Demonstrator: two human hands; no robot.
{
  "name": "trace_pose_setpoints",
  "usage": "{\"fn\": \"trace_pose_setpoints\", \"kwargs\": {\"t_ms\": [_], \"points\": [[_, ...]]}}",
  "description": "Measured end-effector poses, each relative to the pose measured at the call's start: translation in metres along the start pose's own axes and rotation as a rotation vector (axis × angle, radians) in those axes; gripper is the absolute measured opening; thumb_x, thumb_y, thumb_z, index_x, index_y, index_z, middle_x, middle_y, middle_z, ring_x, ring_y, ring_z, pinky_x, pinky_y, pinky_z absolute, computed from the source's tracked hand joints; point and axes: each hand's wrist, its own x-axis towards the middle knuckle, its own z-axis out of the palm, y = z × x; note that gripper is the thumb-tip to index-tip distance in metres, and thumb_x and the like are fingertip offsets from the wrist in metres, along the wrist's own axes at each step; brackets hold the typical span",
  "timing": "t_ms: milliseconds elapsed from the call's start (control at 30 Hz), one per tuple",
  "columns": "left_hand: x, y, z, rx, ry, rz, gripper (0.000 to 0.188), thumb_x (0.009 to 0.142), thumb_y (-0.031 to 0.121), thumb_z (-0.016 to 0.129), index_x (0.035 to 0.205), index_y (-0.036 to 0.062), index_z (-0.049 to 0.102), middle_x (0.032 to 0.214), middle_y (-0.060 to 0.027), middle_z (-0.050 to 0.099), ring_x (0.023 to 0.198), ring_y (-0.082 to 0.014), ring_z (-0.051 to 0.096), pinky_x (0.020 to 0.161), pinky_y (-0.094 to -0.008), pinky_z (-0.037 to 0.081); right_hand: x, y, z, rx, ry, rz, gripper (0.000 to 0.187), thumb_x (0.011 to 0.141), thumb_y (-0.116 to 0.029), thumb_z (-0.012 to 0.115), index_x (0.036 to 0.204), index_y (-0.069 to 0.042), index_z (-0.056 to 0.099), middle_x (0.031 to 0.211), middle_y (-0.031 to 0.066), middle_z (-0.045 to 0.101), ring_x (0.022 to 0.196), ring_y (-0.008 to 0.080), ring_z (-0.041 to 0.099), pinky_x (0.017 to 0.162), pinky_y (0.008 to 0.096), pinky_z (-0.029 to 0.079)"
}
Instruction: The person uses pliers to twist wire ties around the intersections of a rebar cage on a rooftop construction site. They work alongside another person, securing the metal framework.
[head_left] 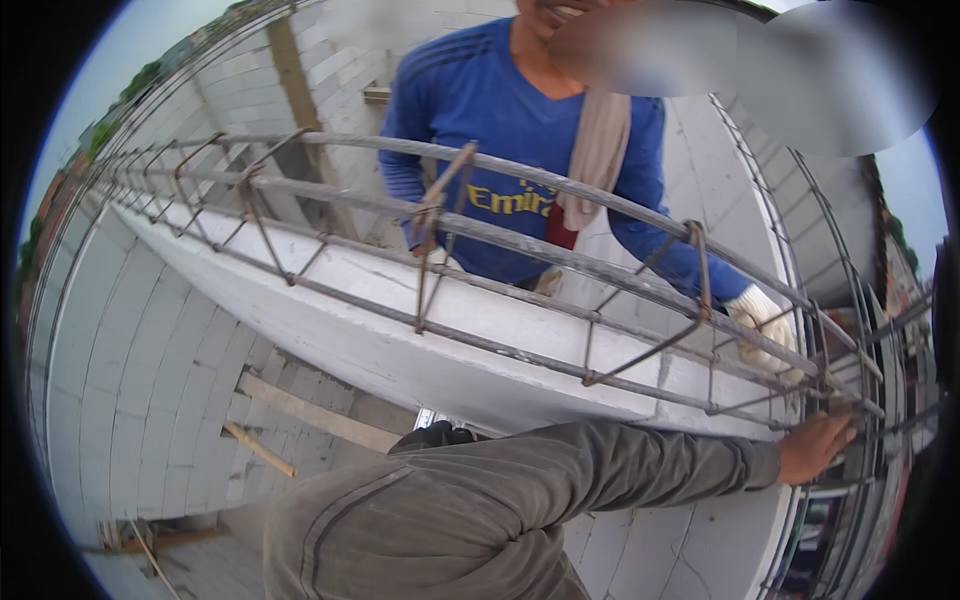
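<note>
A long steel rebar cage [560,265], made of bars tied with bent stirrups, stretches above the top of a white block wall [480,360]. My left hand [818,446], in a grey sleeve, reaches across to the cage's right end. It looks closed around a bar there, though its fingertips are partly hidden among the steel. My right hand is outside the picture. Across the wall, a person in a blue shirt [500,130] has a white-gloved hand [765,335] at the cage near my hand. Their other gloved hand [440,260] is partly behind the bars.
More rebar [862,270] rises at the right, close to the cage's end. Below on the left are a block wall [130,370], a wooden plank [315,412] and a short piece of wood [260,448]. Part of a metal ladder [427,418] shows beside a black object [437,437].
</note>
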Motion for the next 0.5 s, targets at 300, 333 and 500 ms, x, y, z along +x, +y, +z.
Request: {"fn": "trace_pose_setpoints", "kwargs": {"t_ms": [300,333,500], "points": [[0.019,-0.028,0.018,-0.029,0.008,0.153,0.045,0.112,0.033,0.044,0.115,-0.0074,0.065,0.076,-0.0175,0.065,0.064,-0.0215,0.061,0.06,-0.0379,0.046,0.04,0.028,-0.102,0.109,0.122,0.371,0.019,0.106,-0.006,0.054,0.112,0.0,0.071,0.105,0.0099,0.075,0.087,0.0146,0.069,0.075,0.0275,0.058],[0.018,-0.026,0.018,-0.028,-0.012,0.133,0.046,0.112,0.033,0.044,0.116,-0.0079,0.065,0.078,-0.0179,0.067,0.066,-0.0216,0.062,0.062,-0.0375,0.047,0.048,0.013,-0.101,0.147,0.161,0.42,0.02,0.106,-0.007,0.053,0.112,0.0,0.071,0.105,0.0099,0.075,0.085,0.0131,0.068,0.072,0.0263,0.057],[0.015,-0.021,0.017,-0.038,-0.03,0.115,0.048,0.113,0.032,0.043,0.12,-0.0102,0.064,0.087,-0.0192,0.072,0.077,-0.0213,0.068,0.07,-0.0357,0.053,0.101,-0.049,-0.126,0.176,0.199,0.345,0.023,0.108,-0.01,0.052,0.113,-0.001,0.072,0.107,0.0087,0.076,0.072,0.0072,0.061,0.063,0.0208,0.049]]}}
